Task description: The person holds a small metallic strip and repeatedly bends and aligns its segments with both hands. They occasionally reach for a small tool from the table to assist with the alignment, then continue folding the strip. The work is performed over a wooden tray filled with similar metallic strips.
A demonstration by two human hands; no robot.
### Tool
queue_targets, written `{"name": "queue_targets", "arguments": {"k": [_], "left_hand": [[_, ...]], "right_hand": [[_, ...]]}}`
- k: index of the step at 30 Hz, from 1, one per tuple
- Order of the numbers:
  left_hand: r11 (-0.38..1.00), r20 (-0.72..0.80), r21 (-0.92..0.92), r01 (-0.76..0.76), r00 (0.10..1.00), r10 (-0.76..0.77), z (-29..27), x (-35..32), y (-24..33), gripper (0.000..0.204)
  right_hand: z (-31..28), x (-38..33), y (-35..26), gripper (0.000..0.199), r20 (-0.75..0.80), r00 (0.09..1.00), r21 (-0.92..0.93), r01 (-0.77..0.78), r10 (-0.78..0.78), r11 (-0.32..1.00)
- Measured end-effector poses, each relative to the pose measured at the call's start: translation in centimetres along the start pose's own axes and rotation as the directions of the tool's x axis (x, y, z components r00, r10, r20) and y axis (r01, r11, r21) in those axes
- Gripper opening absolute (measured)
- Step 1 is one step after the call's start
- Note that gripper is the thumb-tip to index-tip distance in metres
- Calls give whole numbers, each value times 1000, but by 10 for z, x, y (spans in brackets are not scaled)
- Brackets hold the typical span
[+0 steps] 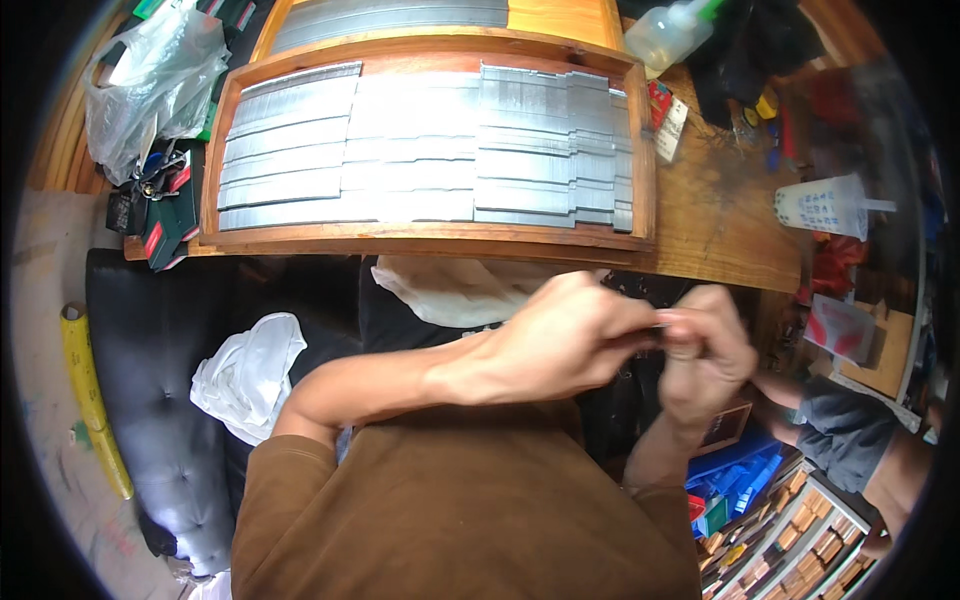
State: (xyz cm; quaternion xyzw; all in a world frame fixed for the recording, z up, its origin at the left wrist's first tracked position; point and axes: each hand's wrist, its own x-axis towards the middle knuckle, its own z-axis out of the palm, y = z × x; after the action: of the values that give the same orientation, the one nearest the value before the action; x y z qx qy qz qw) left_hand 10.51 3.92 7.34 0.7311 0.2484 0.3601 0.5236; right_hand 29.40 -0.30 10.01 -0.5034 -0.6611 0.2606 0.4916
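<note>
My left hand (570, 335) reaches across my body, its fingers closed and pointing right. Facing it, my right hand (705, 350) is curled, with thumb and forefinger pinched together. The fingertips of both hands meet or nearly meet just off the table's front edge. Whatever lies between them is too small or too hidden to make out. Beyond the hands, a shallow wooden tray (430, 238) rests on the wooden table (715, 225). Inside it, flat silvery metal strips (525, 140) lie in overlapping rows. A whitish cloth (450, 290) shows below the tray, partly behind my left hand.
A squeeze bottle (668, 38) and a drink cup with a straw (822, 206) stand to the right. At the left are a plastic bag (160, 85), dark boxes (172, 222) and a black padded seat (170, 400). Another person (850, 435) is at the right.
</note>
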Motion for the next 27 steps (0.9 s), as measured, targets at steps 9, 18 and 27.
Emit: {"name": "queue_targets", "arguments": {"k": [9, 18, 27], "left_hand": [[943, -355, 47, 328, 888, -292, -29, -120, -24, 21], [934, -402, -19, 356, 853, -333, -18, -135, -35, 23], [930, -393, -21, 366, 853, -344, -21, -136, -39, 22]], "right_hand": [[107, -13, 28, 21, 475, 877, 360, -271, 75, 893], [116, -13, 33, 16, 568, 816, 354, -361, 109, 863], [119, -26, 32, 18, 510, 834, 390, -443, 211, 808]]}}
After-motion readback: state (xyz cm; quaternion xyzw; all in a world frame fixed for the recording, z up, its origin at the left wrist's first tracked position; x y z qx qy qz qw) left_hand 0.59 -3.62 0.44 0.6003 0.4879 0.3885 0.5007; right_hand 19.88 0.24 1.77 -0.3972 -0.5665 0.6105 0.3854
